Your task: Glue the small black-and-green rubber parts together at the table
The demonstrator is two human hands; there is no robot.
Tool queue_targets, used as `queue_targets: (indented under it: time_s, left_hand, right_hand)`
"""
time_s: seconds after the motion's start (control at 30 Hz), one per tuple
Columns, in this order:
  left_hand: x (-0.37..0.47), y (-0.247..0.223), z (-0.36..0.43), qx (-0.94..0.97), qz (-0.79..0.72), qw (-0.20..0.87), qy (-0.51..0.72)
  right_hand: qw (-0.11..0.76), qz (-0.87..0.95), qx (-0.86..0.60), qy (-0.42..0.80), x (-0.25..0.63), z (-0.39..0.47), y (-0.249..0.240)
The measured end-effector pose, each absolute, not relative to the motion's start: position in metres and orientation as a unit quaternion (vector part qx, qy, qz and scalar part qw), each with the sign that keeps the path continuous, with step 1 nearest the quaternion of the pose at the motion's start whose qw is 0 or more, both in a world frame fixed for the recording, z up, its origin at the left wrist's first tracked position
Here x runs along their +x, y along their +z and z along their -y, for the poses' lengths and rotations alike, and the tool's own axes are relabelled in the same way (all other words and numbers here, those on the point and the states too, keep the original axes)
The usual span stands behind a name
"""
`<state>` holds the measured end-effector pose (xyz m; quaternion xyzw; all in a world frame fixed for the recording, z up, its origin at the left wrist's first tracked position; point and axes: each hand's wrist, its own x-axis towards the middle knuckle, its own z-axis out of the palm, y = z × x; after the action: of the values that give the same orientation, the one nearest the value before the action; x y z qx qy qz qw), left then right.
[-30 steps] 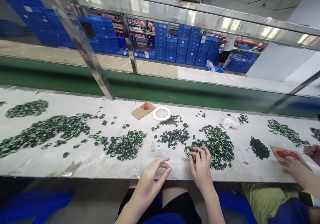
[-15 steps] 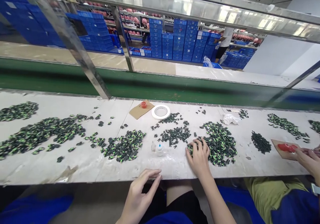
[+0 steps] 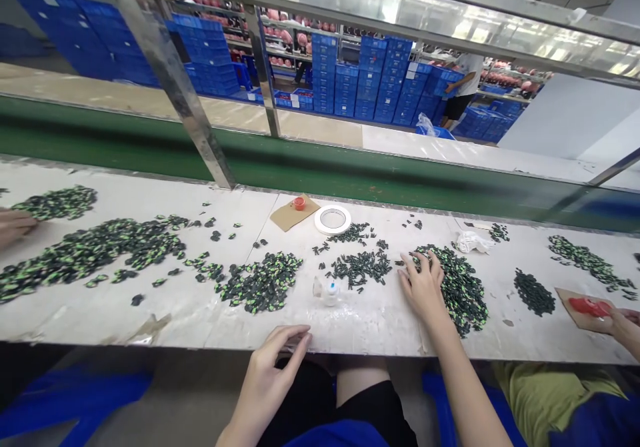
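Observation:
At the left edge of a pile of small black-and-green pieces (image 3: 463, 287), my right hand (image 3: 425, 284) rests palm down with its fingers spread, touching the pieces. My left hand (image 3: 275, 367) hovers at the table's front edge, thumb and fingertips brought close together in a pinch. Whether something tiny sits between them I cannot make out. Between my hands stands a small clear bottle with a blue tip (image 3: 331, 292). Beyond it lie small plain black pieces (image 3: 360, 269). Another black-and-green pile (image 3: 263, 282) is left of the bottle.
A white tape roll (image 3: 333, 220) and cardboard with a red pot (image 3: 299, 203) lie at the back. Metal posts (image 3: 193, 107) rise beyond the table. Co-workers' hands show at left (image 3: 15, 226) and right (image 3: 627, 327), the right one by a red item (image 3: 590, 307).
The view has shifted, so the table appears further right. My right hand stays at the pile's left edge; my left hand keeps its pinch. A co-worker's hand has come into view at left.

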<state>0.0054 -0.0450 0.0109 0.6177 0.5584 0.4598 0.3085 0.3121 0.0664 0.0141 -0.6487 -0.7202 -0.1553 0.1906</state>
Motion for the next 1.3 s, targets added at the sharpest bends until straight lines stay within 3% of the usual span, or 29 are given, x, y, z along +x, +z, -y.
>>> queue_targets:
  time_s: [0.17, 0.33, 0.47, 0.67, 0.87, 1.03, 1.17, 1.3]
  left_hand:
    - [-0.02, 0.021, 0.019, 0.634, -0.586, 0.197, 0.464]
    - [-0.032, 0.029, -0.046, 0.686, -0.6, 0.107, 0.398]
    - [-0.015, 0.027, -0.095, 0.739, -0.627, 0.082, 0.233]
    - [0.0, 0.024, -0.119, 0.737, -0.644, 0.089, 0.187]
    - [0.003, 0.036, -0.092, 0.751, -0.605, 0.127, 0.231]
    - [0.026, 0.017, -0.044, 0.699, -0.496, 0.317, 0.406]
    - [0.048, -0.006, -0.021, 0.668, -0.56, 0.28, 0.402]
    - [0.049, -0.014, -0.016, 0.662, -0.585, 0.246, 0.399]
  right_hand:
    - [0.221, 0.718, -0.65, -0.117, 0.296, -0.06, 0.017]
    - [0.301, 0.748, -0.583, 0.099, 0.249, -0.029, 0.004]
    - [0.346, 0.739, -0.558, 0.153, 0.203, -0.024, -0.01]
    - [0.41, 0.703, -0.548, 0.193, 0.179, -0.034, -0.005]
    - [0.483, 0.581, -0.538, 0.374, 0.203, -0.005, 0.006]
    - [0.629, 0.406, -0.554, 0.364, 0.23, 0.009, -0.002]
    - [0.71, 0.281, -0.539, 0.355, 0.238, 0.005, -0.005]
    - [0.678, 0.275, -0.593, 0.336, 0.233, 0.002, -0.003]
